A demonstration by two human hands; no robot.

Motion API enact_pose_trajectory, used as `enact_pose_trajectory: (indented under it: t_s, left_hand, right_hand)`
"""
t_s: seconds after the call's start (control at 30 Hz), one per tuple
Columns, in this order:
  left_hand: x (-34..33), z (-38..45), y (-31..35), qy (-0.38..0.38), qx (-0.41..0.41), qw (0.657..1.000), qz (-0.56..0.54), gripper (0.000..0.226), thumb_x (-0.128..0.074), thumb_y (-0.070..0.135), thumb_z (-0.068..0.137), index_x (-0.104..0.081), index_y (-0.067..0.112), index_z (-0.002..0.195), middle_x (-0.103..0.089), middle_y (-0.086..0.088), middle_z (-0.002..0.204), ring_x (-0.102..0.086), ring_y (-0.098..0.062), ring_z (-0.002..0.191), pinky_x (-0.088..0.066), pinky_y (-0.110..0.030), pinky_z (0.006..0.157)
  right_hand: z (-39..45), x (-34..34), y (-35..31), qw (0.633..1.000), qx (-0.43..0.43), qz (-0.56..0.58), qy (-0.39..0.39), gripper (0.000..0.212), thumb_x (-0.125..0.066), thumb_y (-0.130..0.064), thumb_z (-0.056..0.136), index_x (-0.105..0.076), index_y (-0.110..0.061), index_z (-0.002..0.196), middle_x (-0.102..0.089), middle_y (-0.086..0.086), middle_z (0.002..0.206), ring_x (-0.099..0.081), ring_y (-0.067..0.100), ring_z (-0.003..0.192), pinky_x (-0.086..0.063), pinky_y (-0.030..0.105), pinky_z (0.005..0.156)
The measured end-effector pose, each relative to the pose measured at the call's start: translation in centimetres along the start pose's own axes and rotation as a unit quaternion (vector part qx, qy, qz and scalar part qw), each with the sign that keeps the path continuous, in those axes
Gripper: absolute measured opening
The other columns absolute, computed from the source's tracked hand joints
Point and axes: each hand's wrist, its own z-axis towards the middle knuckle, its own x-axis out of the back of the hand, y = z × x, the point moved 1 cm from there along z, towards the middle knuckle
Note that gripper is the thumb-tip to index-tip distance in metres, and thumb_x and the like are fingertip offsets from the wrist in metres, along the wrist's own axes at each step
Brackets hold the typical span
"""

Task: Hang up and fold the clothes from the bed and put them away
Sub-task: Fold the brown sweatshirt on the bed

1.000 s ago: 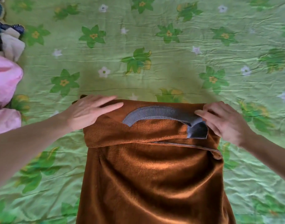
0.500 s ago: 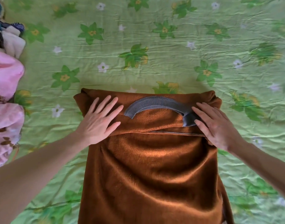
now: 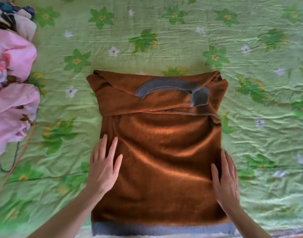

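Both hands are sliding down from the collar, and I'm seeing the left hand (image 3: pixel 103 170) and right hand (image 3: pixel 226 179) lying flat, fingers straight, on the brown sweater (image 3: pixel 164 152) on the bed (image 3: pixel 164 40), where dragging further is risking pulling the folded top loose.

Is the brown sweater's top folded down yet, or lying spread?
Folded: the brown sweater's collar end lies doubled over its body, the fold edge crossing below the grey collar.

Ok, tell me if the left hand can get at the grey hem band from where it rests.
Probably yes: the left hand lies flat on the brown sweater, and nothing covers the grey hem band just below it.
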Motion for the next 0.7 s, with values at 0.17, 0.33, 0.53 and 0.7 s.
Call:
enact_pose_trajectory:
  t_s: [0.17, 0.33, 0.53, 0.7]
  left_hand:
    - [-0.7, -7.1, -0.1, 0.05, 0.051, 0.996, -0.061, 0.062, -0.047, 0.037, 0.105, -0.039, 0.009, 0.159, -0.045, -0.021, 0.152, -0.049, -0.041, 0.134, -0.047, -0.055, 0.109]
    - [-0.6, -11.4, 0.7, 0.033, 0.323, 0.902, -0.286, 0.05, -0.074, 0.019, 0.096, -0.05, 0.005, 0.138, -0.054, -0.014, 0.123, -0.06, -0.042, 0.114, -0.05, -0.049, 0.092]
    - [1.4, -15.2, -0.4, -0.063, 0.363, 0.822, -0.434, 0.015, -0.075, 0.024, 0.098, -0.075, 0.01, 0.091, -0.078, 0.002, 0.086, -0.073, -0.022, 0.084, -0.051, -0.029, 0.067]
    - [3.2, -17.1, -2.6, -0.001, 0.401, 0.806, -0.435, 0.04, -0.083, 0.041, 0.09, -0.073, 0.011, 0.065, -0.063, -0.003, 0.051, -0.06, -0.009, 0.051, -0.037, -0.019, 0.05]
  right_hand:
    - [-5.0, 0.8, 3.0, 0.995, -0.078, 0.053, 0.021, 0.052, -0.056, -0.041, 0.105, -0.045, -0.02, 0.151, -0.06, 0.013, 0.137, -0.054, 0.037, 0.124, -0.047, 0.052, 0.099]
    - [-7.1, 2.8, 5.1, 0.962, -0.193, 0.169, -0.093, 0.019, -0.08, -0.023, 0.091, -0.064, -0.02, 0.1, -0.071, 0.002, 0.083, -0.069, 0.029, 0.082, -0.046, 0.036, 0.064]
    - [-6.4, 7.6, 4.8, 0.926, -0.189, 0.277, -0.172, 0.011, -0.083, -0.027, 0.089, -0.082, -0.017, 0.094, -0.079, 0.008, 0.085, -0.069, 0.017, 0.077, -0.052, 0.033, 0.075]
    - [-7.1, 9.3, 5.7, 0.938, -0.219, 0.251, -0.094, 0.033, -0.084, -0.043, 0.085, -0.078, -0.012, 0.077, -0.07, -0.001, 0.063, -0.06, 0.013, 0.06, -0.042, 0.031, 0.062]
